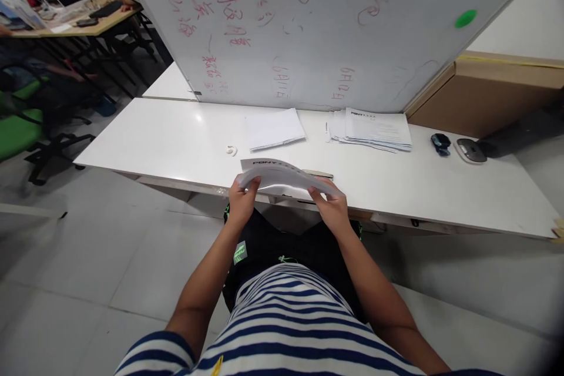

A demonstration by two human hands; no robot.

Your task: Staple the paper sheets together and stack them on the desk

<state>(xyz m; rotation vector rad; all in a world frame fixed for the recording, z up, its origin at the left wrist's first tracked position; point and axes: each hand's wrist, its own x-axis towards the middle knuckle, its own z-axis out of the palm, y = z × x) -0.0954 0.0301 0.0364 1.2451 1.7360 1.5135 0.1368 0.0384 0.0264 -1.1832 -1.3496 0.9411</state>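
A curved stack of printed papers (286,176) is held up between both hands at the desk's front edge. My left hand (242,200) grips its left end, thumb on the near side. On the right end, my right hand (333,204) pinches the sheets the same way. "PONY" lettering shows along the far upper edge of the stack. Just behind it on the desk lies a slim, flat object (325,175), partly hidden by the paper. Farther back are a blank-looking pile of paper (277,129) and a pile of printed sheets (378,129).
The white desk (176,135) meets a whiteboard (326,29) with red writing. A small white coiled item (231,150) lies at left. A dark watch-like item (440,144), a mouse (470,151) and a cardboard box (489,94) are at right. A green chair (22,129) stands far left.
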